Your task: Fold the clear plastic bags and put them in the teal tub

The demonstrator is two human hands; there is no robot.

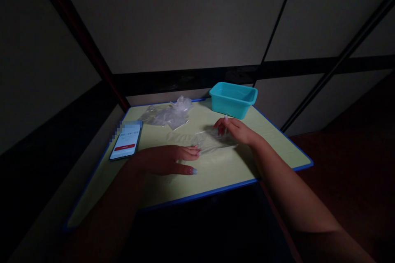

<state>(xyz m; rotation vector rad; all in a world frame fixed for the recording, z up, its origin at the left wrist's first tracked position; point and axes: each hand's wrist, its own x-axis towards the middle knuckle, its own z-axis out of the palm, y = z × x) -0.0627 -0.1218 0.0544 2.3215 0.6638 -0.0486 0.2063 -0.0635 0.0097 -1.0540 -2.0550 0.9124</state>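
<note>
A clear plastic bag (212, 141) lies spread on the pale yellow table (185, 187), between my two hands. My left hand (173, 159) is stretched out palm down, with its fingertips at the bag's left side and the thumb apart. Over the bag's right part is my right hand (236, 129), its fingers bent and apart from the raised thumb; whether the fingertips touch the plastic is hard to see. Behind my left hand rests a heap of crumpled clear plastic bags (177, 113).
A turquoise plastic basket (233, 107) stands at the table's back right. On the left lies a phone (126, 141) with its screen lit. A blue edge (212, 191) runs around the table, and panelled cupboard doors (185, 20) rise behind it.
</note>
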